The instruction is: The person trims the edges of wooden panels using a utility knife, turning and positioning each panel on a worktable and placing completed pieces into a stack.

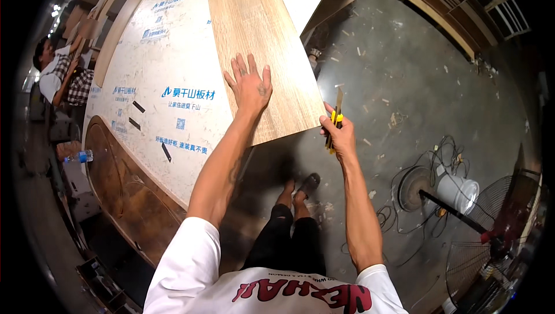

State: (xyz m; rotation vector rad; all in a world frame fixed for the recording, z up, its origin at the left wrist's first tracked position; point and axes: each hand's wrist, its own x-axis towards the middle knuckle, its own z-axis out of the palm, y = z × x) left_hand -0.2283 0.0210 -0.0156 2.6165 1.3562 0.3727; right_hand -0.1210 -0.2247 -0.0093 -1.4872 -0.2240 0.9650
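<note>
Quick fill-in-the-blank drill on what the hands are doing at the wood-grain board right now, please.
1. The left hand lies flat, fingers spread, on the ____ board.
2. The right hand holds a ____ utility knife.
3. The knife sits at the board's ____ edge.
4. The blade points ____ the person.

Missing words: wood-grain; yellow; right; away from

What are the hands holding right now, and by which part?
The right hand grips a yellow utility knife by its handle, blade up. The left hand holds nothing; it lies flat on the wood-grain plank.
</note>
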